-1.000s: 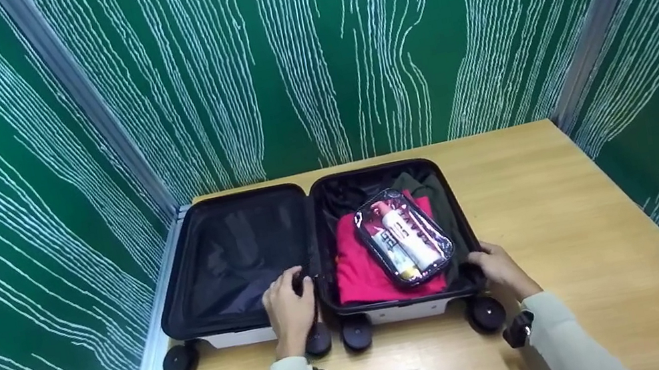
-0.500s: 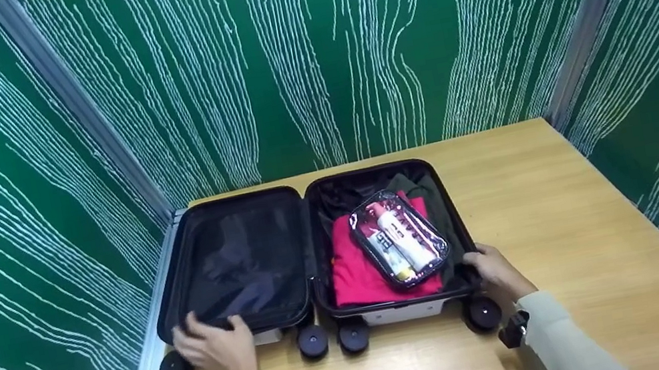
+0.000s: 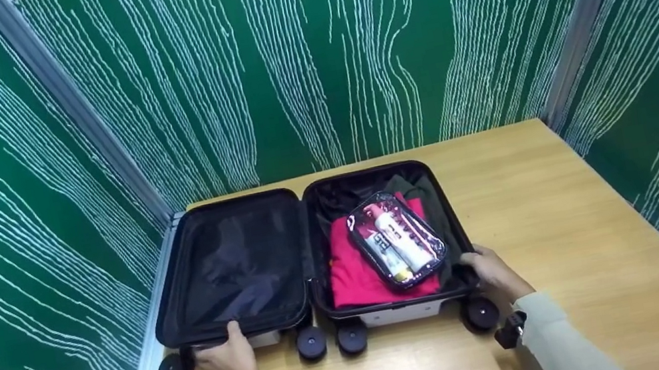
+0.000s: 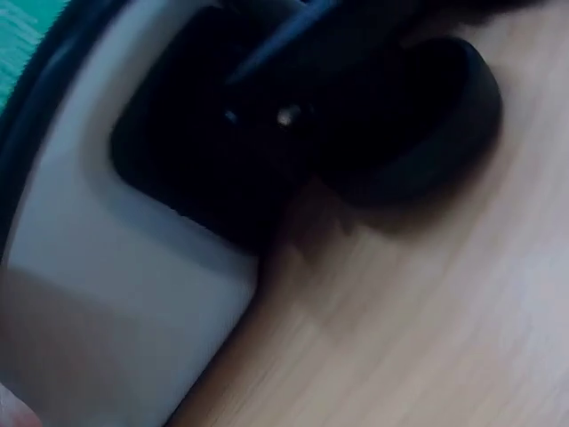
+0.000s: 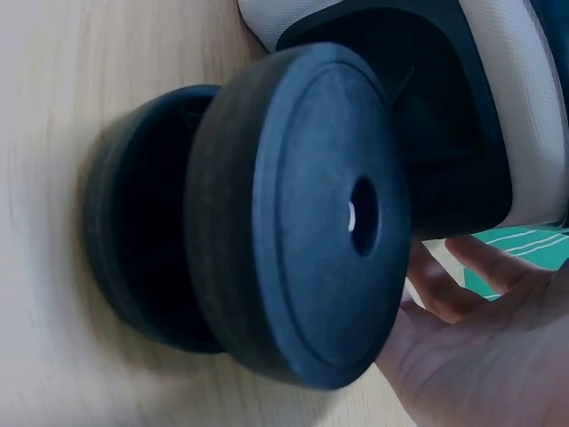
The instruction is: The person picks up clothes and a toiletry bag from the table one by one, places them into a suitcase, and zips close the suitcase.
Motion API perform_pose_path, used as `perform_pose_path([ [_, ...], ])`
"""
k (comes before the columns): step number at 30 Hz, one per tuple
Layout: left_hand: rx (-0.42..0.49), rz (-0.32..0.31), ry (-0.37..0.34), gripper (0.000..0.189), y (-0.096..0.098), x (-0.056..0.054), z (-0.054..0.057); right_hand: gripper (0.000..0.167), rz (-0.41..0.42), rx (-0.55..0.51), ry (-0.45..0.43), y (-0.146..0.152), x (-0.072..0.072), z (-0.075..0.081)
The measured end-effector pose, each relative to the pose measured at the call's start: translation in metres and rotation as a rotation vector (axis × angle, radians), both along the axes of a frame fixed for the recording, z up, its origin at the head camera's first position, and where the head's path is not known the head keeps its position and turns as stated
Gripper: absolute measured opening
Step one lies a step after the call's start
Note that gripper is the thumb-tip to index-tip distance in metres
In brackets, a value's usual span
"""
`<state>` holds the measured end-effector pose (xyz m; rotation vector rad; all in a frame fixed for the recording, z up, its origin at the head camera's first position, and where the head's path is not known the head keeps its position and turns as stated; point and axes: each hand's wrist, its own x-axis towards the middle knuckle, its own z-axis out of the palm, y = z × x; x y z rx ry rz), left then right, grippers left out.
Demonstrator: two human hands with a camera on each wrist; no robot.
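An open suitcase lies flat with its halves side by side. Its left half is lined in black mesh. In the right half, a clear zip pouch of bottles and tubes rests on a folded pink garment, beside dark green cloth. My left hand grips the left half's front edge, thumb over the rim and fingers underneath. At the front right corner my right hand holds the shell, its thumb on the rim. The right wrist view shows this hand behind a wheel.
Black wheels stick out from the suitcase's front side. The wooden table extends to the right and toward me. Green panels with white lines enclose the back and both sides, with metal posts at the corners.
My left hand has left the middle hinge area, moved left and taken hold of the left half's front edge. The right hand stays at its corner. The view has shifted slightly.
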<state>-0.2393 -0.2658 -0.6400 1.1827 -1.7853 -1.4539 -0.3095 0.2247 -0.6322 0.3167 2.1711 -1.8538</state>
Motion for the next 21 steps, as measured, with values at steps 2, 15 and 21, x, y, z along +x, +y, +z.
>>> perform_pose_path([
  [2, 0.002, -0.023, -0.016, 0.101, -0.003, 0.002, -0.002, 0.035, 0.004, -0.015, -0.006, 0.000, 0.000, 0.000],
  [15, 0.013, -0.172, -0.059, 0.100, -0.011, 0.010, -0.008, 0.028, 0.178, -0.162, -0.054, 0.012, 0.001, -0.007],
  [21, 0.029, -0.176, -0.011, 0.101, -0.013, 0.011, -0.006, 0.037, 0.243, -0.248, -0.060, 0.021, 0.009, -0.016],
])
